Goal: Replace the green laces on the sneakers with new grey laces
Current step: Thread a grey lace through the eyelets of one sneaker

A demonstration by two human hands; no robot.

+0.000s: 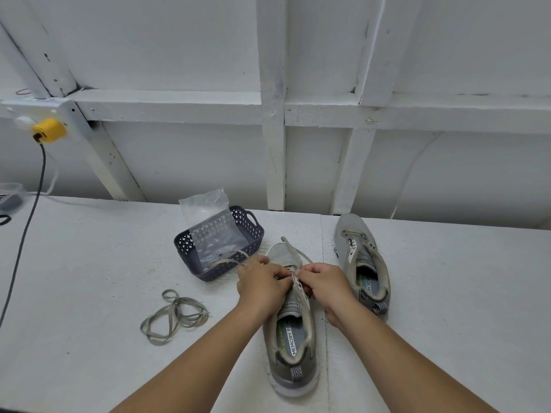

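Grey mesh covers both sneakers on the white table. The near sneaker lies toe away from the person, heel toward the camera, its insole printed with lettering. Both hands meet over its eyelet rows: the left hand has its fingers curled at the left side of the tongue, pinching a lace there, and the right hand pinches at the right side, thumb and fingers bent together, with its heel down beside the shoe. The two hands are nearly touching, knuckle to knuckle. Loose lace ends run out from under the fingers, one over the toe and one off to the left toward a dark perforated basket. Whether that lace is the green or the grey one I cannot tell in this light. The basket stands just behind and left of the near sneaker and holds a clear plastic bag, which sticks up above its rim. A second sneaker lies to the right, close beside the right hand, also toe away, with a lace threaded only through the eyelets nearest the toe. A loose lace lies coiled on the table, left of the left forearm and apart from the shoes. At far left, a yellow plug sits in a wall socket with a dark cable hanging down.
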